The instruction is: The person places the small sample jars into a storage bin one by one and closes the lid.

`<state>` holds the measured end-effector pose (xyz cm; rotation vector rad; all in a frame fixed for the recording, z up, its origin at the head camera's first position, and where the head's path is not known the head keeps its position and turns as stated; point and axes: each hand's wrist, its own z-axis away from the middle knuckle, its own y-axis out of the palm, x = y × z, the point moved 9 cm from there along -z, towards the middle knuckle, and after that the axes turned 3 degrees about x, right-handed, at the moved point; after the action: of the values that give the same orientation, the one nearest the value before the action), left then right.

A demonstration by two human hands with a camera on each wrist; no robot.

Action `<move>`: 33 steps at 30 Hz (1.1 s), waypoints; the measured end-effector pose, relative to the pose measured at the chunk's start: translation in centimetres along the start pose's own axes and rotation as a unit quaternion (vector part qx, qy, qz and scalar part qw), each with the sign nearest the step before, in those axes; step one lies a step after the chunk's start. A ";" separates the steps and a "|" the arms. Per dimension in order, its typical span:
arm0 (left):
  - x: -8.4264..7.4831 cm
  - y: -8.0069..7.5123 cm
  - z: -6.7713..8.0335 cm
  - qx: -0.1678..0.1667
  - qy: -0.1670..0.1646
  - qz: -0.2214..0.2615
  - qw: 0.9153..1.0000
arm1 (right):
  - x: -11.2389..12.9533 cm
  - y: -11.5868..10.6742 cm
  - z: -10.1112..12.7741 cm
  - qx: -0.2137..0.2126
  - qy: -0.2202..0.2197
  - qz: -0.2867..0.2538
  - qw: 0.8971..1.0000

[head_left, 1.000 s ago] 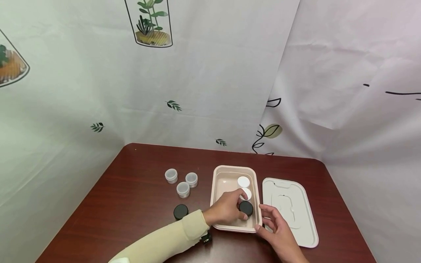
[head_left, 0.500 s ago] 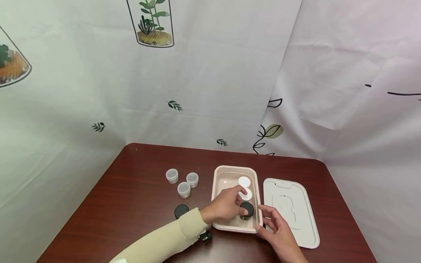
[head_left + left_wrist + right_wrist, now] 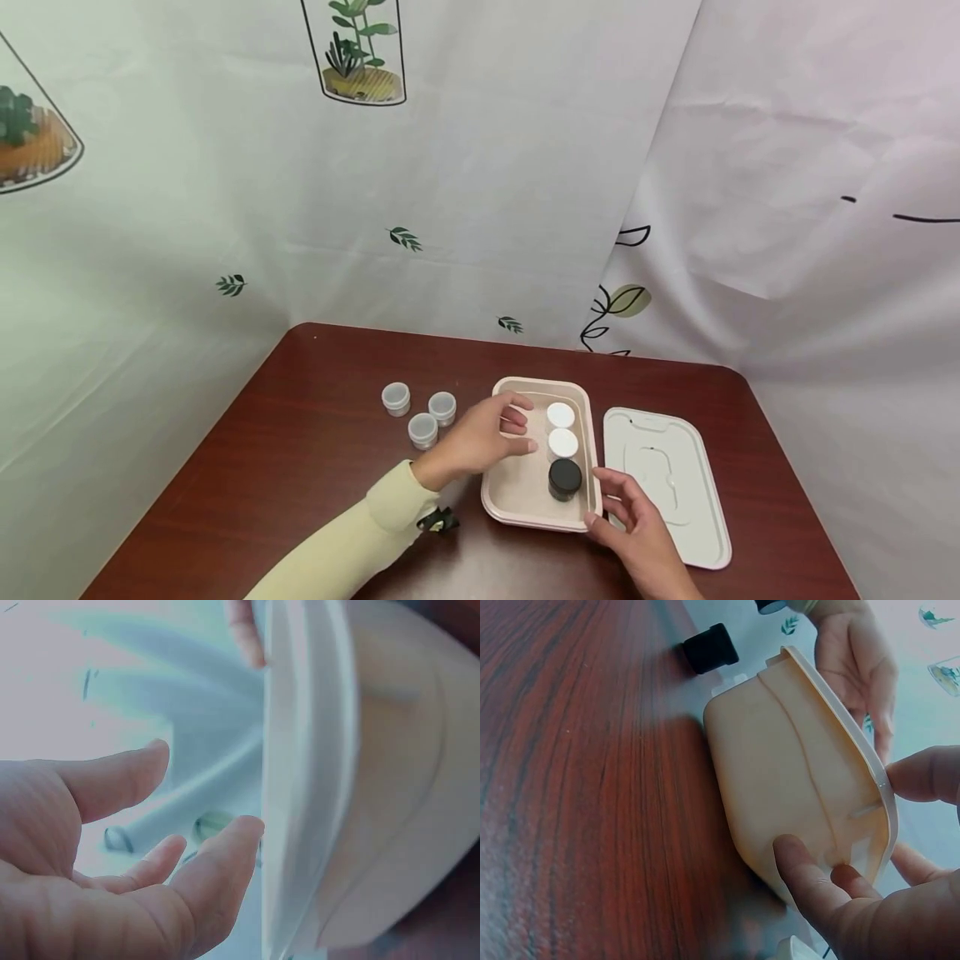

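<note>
My left hand (image 3: 480, 433) hovers over the left side of a beige plastic box (image 3: 517, 517), fingers loosely bent, thumb apart, holding nothing. In the left wrist view the left hand (image 3: 150, 877) shows a wide gap between thumb and fingers. Inside the box, along its right wall, stand two white-lidded jars (image 3: 562, 443) and a black-lidded jar (image 3: 565, 477) nearest me. My right hand (image 3: 637, 525) holds the box's near right corner. The right wrist view shows one digit at the rim and other fingers (image 3: 802, 877) against the outer wall.
Three small clear jars (image 3: 423, 430) stand left of the box. A white lid (image 3: 667, 492) lies flat to its right. Another black jar (image 3: 709, 649) stands on the table, hidden behind the left sleeve in the head view. Patterned cloth hangs behind the table (image 3: 225, 483).
My left hand has let go of the black-lidded jar in the box and moved up and left. The jar stays near the front right. My right hand keeps its place at the corner.
</note>
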<state>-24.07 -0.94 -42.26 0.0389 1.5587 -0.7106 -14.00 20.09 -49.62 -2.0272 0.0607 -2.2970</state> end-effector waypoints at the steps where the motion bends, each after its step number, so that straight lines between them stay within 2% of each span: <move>1: 0.1 -0.6 0.1 -0.003 -0.001 0.009 1.000 | 0.0 0.0 0.0 0.000 0.002 0.000 1.000; 10: 2.0 -5.6 2.3 -0.031 -0.004 0.090 0.995 | 0.1 0.0 0.0 0.000 0.000 0.008 1.000; 15: 3.4 -7.6 3.8 -0.041 -0.011 0.102 0.994 | 0.1 0.0 0.0 0.000 0.004 0.010 1.000; 23: 6.2 -9.2 6.0 -0.024 -0.006 0.091 0.996 | 0.0 0.0 0.2 -0.002 -0.001 0.011 1.000; 26: 7.2 -9.9 6.9 -0.029 -0.007 0.094 0.995 | 0.0 0.0 0.2 -0.001 -0.002 0.010 1.000; 33: 10.0 -10.5 8.7 -0.033 -0.027 0.114 0.993 | 0.0 -0.1 0.1 0.001 0.005 0.012 1.000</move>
<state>-22.32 -17.21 -46.55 0.1447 1.4976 -0.4759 -13.90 20.14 -49.58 -2.0036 0.0824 -2.2927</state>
